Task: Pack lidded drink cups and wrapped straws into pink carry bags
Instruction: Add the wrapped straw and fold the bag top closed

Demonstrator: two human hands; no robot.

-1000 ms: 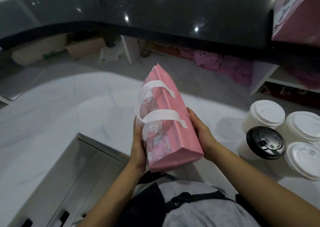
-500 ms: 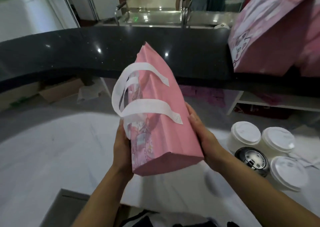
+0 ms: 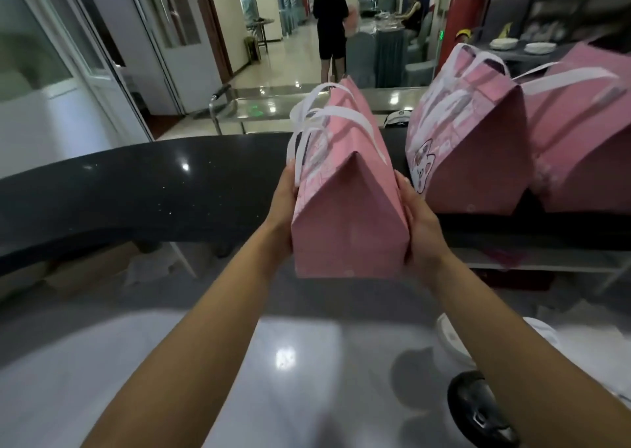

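Because base must stay level, pink carry bag [image 3: 348, 208] is clasped between left hand [image 3: 285, 201] and right hand [image 3: 418, 222], raised at black desk [image 3: 136, 181] edge, beside packed bags [image 3: 471, 160]; placement there is judged next.

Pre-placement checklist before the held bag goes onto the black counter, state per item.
1. Grip: left hand and right hand press opposite sides of the held pink bag: ok.
2. Bag attitude: upright, base down: ok.
3. Landing spot: the black counter is bare to the left of the two pink bags already standing there: ok.
4. Clearance on the right: the held bag is close to the nearest standing bag; touching or not: cannot tell.
5. Handles: white handles hang loose to the left, caught on nothing: ok.
6. Contents packed: bag top folded shut, inside hidden: cannot tell.
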